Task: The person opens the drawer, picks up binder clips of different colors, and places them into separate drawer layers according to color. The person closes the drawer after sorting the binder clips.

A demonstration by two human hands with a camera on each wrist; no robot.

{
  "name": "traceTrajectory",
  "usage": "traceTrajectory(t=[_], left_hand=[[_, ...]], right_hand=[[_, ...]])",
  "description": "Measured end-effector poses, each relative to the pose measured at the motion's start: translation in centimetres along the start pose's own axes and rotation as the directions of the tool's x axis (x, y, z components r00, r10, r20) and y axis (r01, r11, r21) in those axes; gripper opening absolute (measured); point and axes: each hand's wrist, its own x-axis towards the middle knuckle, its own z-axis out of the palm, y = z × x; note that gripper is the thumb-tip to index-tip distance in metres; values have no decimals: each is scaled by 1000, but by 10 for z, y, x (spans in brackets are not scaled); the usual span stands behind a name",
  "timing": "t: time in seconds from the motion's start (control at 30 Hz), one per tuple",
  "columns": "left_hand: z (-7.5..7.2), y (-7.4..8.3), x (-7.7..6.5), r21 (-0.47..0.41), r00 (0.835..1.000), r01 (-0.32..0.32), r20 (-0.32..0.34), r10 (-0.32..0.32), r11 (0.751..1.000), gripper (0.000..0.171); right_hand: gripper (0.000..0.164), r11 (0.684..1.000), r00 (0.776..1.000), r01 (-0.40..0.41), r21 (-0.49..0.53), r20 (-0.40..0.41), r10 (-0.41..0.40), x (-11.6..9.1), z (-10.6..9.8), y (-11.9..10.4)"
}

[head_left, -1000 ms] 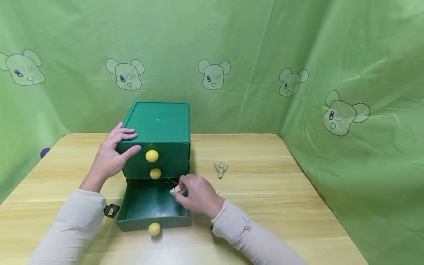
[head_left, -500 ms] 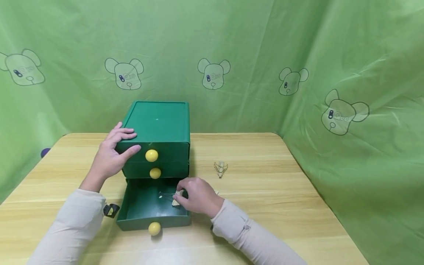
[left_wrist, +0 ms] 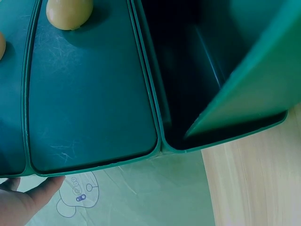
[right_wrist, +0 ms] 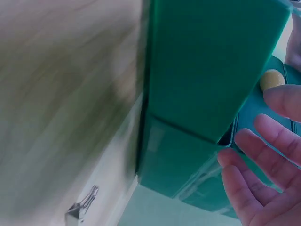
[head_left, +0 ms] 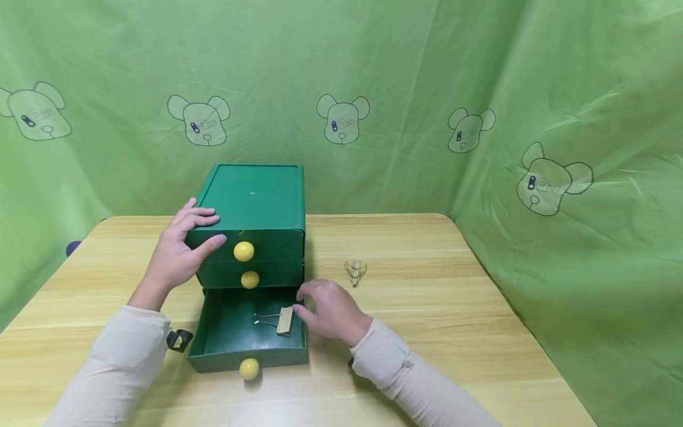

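Observation:
A binder clip (head_left: 285, 321) with a pale body and wire handles lies in the pulled-out bottom drawer (head_left: 245, 359) of a green drawer cabinet (head_left: 256, 196). My right hand (head_left: 333, 311) is just right of that drawer, over its right edge in the head view. Its fingers are spread and hold nothing in the right wrist view. At the cabinet's upper left front corner rests my left hand (head_left: 184, 243), fingers over the top and thumb along the front. Part of that hand (left_wrist: 19, 207) shows beside the cabinet in the left wrist view.
Another binder clip (head_left: 355, 273) lies on the wooden table (head_left: 416, 332) right of the cabinet. The upper two drawers are closed, with yellow knobs (head_left: 243, 251). Green curtain (head_left: 395, 118) surrounds the table's back and sides.
My right hand has let go of the binder clip, which now lies in the drawer, and has drawn back to the right. The left hand has stayed on the cabinet corner.

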Motion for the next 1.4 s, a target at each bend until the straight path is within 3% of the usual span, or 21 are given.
traceTrajectory(t=[0.37, 0.63, 0.93, 1.23, 1.4], left_hand=[[0, 0, -1, 10, 1000, 4, 5, -4, 1000, 35], [0, -1, -1, 8, 1000, 4, 5, -4, 1000, 36], [0, 1, -1, 13, 1000, 8, 4, -8, 1000, 35], [-1, 0, -1, 8, 1000, 9, 2, -9, 1000, 36], [0, 0, 0, 7, 1000, -2, -2, 2, 1000, 35]], right_hand=[[8, 998, 998, -42, 41, -54, 44, -9, -1, 21], [9, 995, 995, -99, 29, -21, 100, -19, 0, 37], [16, 986, 982, -166, 7, 93, 164, -29, -3, 49], [31, 960, 915, -271, -73, 291, 280, -33, -4, 55], [28, 965, 908, -250, -82, 326, 263, -32, -5, 58]])
